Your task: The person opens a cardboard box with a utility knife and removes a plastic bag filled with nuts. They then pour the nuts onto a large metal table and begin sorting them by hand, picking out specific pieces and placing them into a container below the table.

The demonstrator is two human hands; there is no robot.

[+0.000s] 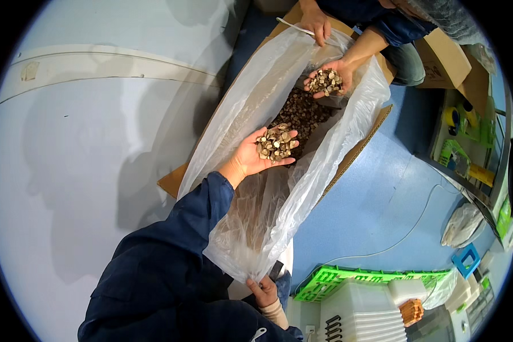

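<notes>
My left hand point(263, 147) is held palm up with its fingers spread, and a heap of small dried brown and pale slices point(276, 143) rests on it. It is above a clear plastic bag point(320, 166) that lines a long cardboard box point(352, 156). More dark brown slices point(303, 113) lie inside the bag, partly hidden by my hand. Close to my body, my right hand point(264, 291) pinches the gathered near edge of the bag. Across the box, a co-worker's hand point(331, 79) holds similar slices palm up, while their other hand point(317, 25) is at the bag's far edge.
A pale wall point(68, 171) is along the left. The co-worker crouches at the far end. Right of the box, a thin cable point(393, 248) crosses the blue floor point(367, 205). A green plastic pallet point(325, 282) with stacked white containers point(359, 303) is at lower right, a shelf point(461, 175) farther right.
</notes>
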